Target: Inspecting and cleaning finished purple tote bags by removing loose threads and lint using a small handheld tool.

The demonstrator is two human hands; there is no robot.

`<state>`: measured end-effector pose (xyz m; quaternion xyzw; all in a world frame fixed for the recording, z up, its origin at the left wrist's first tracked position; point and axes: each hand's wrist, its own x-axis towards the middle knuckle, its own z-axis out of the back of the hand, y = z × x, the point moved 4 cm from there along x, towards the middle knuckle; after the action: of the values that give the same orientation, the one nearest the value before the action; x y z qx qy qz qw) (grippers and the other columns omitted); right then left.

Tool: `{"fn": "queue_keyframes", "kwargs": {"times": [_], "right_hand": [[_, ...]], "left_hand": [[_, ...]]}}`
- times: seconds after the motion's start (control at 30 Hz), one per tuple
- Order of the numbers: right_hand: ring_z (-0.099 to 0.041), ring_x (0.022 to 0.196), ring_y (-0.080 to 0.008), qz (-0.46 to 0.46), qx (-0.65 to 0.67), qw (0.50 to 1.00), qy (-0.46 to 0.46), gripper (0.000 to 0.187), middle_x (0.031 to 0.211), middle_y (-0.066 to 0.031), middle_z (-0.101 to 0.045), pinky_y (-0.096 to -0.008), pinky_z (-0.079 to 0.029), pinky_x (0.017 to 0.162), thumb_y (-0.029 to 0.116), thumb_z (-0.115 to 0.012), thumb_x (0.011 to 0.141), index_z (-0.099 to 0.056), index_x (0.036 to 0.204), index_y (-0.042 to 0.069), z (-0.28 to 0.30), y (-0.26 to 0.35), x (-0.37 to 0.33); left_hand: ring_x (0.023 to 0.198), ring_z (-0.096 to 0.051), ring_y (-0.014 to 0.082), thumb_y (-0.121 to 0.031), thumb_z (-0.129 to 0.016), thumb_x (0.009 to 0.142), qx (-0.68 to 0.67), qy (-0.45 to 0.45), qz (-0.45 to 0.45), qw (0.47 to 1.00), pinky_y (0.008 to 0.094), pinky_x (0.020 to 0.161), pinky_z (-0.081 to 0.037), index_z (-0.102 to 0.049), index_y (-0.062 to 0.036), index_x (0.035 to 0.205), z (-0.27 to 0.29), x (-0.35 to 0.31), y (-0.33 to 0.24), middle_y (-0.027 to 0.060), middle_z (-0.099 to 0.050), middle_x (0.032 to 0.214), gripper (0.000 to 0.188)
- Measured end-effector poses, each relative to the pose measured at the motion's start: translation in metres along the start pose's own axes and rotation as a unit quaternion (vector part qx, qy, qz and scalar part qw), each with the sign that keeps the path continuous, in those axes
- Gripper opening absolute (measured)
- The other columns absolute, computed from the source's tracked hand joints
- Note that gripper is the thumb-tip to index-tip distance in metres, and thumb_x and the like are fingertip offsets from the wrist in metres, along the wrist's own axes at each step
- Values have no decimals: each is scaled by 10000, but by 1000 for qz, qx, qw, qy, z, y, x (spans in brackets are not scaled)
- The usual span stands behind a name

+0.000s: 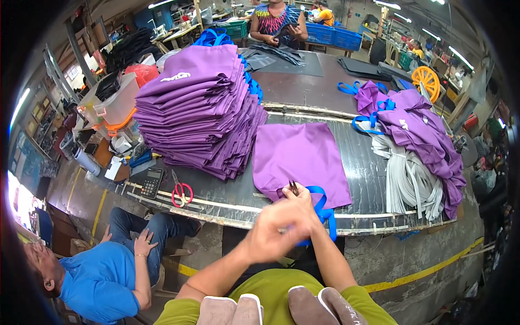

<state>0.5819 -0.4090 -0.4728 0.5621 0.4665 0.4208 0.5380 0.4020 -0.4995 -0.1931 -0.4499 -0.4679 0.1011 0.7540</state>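
Note:
A flat purple fabric bag lies on the table in front of me, with a blue strap looping off its near edge. My right hand is at that near edge, closed around small dark thread snips whose tips point away from me. In front of its wrist, my left hand crosses over, smeared by motion, so its fingers cannot be read. To the left rises a tall stack of folded purple bags, with blue straps showing behind it.
Red-handled scissors and a calculator lie near the left front edge. Rightward are crumpled purple bags and a bundle of pale strips. A person in blue sits at left; another stands across the table.

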Motion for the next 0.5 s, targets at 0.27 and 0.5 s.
{"fn": "queue_keyframes", "kwargs": {"times": [0.27,0.5], "right_hand": [[-609,775,-50,46,-59,997,5,192,852,38,-707,-261,-507,708,216,-799,1027,-754,1063,33,-11,6,-3],[-621,771,-60,58,-93,994,6,210,850,18,-724,-282,-514,700,228,-794,1025,-753,1066,27,-12,20,-9]], "left_hand": [[620,-623,270,-661,-638,1062,-370,71,1,927,336,662,-472,-867,40,1091,-48,3,-146,188,-735,887,739],[658,-604,148,-492,-820,1001,-505,169,-57,844,298,513,-360,-857,75,1075,-49,50,-143,116,-667,780,573]]}}
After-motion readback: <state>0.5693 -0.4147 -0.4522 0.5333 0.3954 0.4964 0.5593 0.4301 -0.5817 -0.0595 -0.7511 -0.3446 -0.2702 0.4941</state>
